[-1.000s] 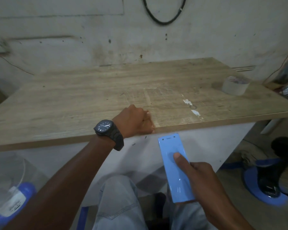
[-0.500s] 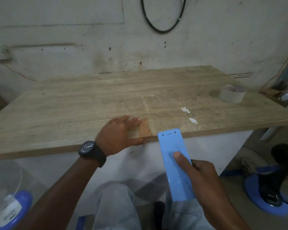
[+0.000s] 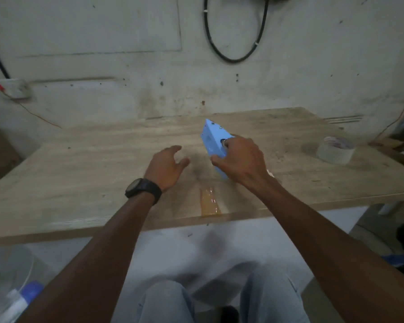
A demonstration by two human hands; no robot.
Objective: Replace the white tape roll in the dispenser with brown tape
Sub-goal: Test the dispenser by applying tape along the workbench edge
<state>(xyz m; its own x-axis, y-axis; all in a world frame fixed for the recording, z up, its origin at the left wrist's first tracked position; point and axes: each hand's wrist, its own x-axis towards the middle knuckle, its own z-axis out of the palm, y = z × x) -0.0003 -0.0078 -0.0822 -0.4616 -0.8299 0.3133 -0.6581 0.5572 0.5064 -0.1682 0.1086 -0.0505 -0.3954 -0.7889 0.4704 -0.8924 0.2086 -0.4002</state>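
Over on the left, my left hand [image 3: 167,167] hangs just above the wooden table [image 3: 79,173], fingers spread and loose, holding nothing; a dark watch [image 3: 143,190] sits on that wrist. A little nearer the front edge, between my two forearms, a short strip of brown tape [image 3: 209,201] is stuck flat to the tabletop, reaching the edge. Moving right, my right hand [image 3: 241,163] is wrapped around the blue dispenser [image 3: 214,142], fingers closed over its near end while the far end tilts up and away from me; whether its base touches the table I can't tell, and I can't see any roll inside it from this angle. It looks like hard moulded plastic, so I'd expect it to be light, stiff and a bit slick, best held across the broad flat sides as I have it, keeping clear of the far tip where a cutting edge would probably sit. Far to the right, well apart from both hands, the white tape roll [image 3: 335,150] lies flat on the table; it should be light and rigid, easiest to lift by pinching the rim or hooking the core.
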